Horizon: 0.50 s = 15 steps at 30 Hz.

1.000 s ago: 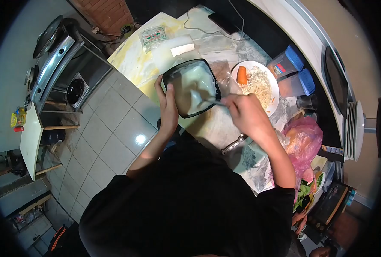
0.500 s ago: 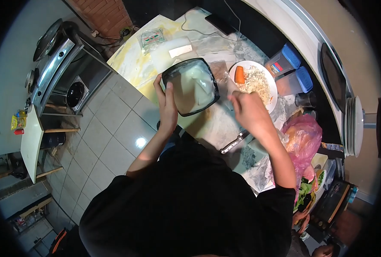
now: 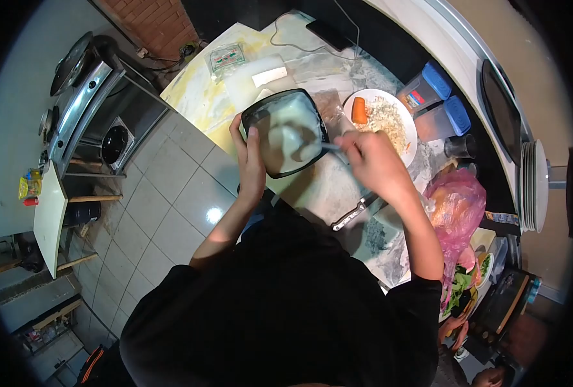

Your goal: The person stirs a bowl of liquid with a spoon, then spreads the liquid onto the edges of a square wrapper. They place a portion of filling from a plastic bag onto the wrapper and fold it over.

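Note:
My left hand (image 3: 252, 161) grips the near left rim of a square black bowl (image 3: 285, 169), thumb on the edge. Pale, creamy liquid (image 3: 293, 138) fills part of the bowl. Just right of it, my right hand (image 3: 373, 158) is closed round the handle of a utensil (image 3: 329, 147), whose far end dips into the liquid. Behind that hand is a white plate (image 3: 413, 138) with chopped pale food (image 3: 386, 122) and an orange carrot piece (image 3: 359, 111). A knife (image 3: 349, 216) lies on the counter below my right hand.
Two blue-lidded containers (image 3: 436, 82), a dark cup (image 3: 459, 147) and a pink plastic bag (image 3: 457, 200) stand along the right. A phone (image 3: 328, 35) with a cable is at the back. Leafy greens (image 3: 457, 290) and another person's hands (image 3: 453, 329) show at lower right.
My right hand has shifted slightly left, and the utensil now reaches into the liquid, whose surface has a different shape. My left hand still holds the bowl.

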Motion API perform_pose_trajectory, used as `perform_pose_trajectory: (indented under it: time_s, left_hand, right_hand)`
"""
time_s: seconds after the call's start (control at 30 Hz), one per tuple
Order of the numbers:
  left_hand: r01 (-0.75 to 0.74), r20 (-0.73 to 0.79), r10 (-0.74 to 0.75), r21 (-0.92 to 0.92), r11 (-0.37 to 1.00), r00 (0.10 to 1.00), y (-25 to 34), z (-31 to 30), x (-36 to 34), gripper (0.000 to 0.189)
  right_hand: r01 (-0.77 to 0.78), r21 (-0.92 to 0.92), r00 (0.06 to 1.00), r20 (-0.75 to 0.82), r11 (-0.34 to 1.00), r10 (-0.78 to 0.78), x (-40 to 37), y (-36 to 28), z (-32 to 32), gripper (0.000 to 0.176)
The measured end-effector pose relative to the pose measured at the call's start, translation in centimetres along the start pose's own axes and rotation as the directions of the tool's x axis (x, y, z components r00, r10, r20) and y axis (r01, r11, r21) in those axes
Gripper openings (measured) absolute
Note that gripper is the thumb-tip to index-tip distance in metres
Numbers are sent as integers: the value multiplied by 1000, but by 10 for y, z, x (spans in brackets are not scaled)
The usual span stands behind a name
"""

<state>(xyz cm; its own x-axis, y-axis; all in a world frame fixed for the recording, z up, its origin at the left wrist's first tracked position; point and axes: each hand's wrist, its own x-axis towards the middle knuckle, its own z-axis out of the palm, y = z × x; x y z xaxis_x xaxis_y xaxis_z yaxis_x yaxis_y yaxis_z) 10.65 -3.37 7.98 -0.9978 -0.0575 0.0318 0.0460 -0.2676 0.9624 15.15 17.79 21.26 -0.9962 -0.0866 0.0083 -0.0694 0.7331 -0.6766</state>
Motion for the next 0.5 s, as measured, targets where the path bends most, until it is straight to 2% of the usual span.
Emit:
perform_pose_trajectory:
  time_s: [0.03, 0.1, 0.13, 0.17, 0.23, 0.27, 0.3, 0.37, 0.4, 0.43, 0.5]
  left_hand:
    - [1, -4, -1, 3, 1000, 1000, -2, -2, -1, 51]
    - [-17, -4, 18, 27, 999, 1000, -5, -4, 1, 58]
    - [-22, -12, 23, 25, 999, 1000, -3, -3, 2, 58]
    - [-14, -28, 15, 45, 999, 999, -1, -1, 1, 55]
    - [2, -33, 0, 65, 998, 999, -2, 0, -1, 53]
    - [27, -5, -27, -17, 999, 1000, -5, -2, -1, 56]
    - [52, 22, -51, -98, 994, 998, -6, -3, -2, 59]
    - [27, -15, -28, -45, 999, 999, -6, 1, -3, 58]
    - [1, -54, -1, 5, 1000, 999, -5, 2, -2, 58]
    - [-5, -62, 6, 4, 1000, 998, -5, 1, 0, 58]
    - [-43, -29, 46, 95, 995, 999, -7, -1, 1, 56]
  right_hand:
    - [2, 3, 1000, 4, 1000, -2, 2, 4, 1, 15]
    - [-63, -242, 996, -73, 968, 47, 6, 11, 3, 16]
    - [-89, -207, 995, 33, 974, 98, 2, 9, 2, 16]
    - [-85, -209, 995, 37, 974, 95, 0, 5, 2, 16]
    - [19, -142, 987, 162, 990, 5, -5, -3, 2, 17]
    - [14, -24, 994, 105, 1000, -12, -2, 8, 8, 17]
    - [9, -20, 995, 101, 1000, -7, 4, 11, 6, 17]
    - [-163, -23, 986, -25, 986, 162, 15, 10, 0, 17]
    - [-219, -183, 974, 11, 958, 225, 16, 4, -6, 17]
    - [-210, -185, 976, 14, 960, 216, 11, 7, -4, 17]
    - [48, -119, 998, 43, 992, -43, -8, 9, 3, 18]
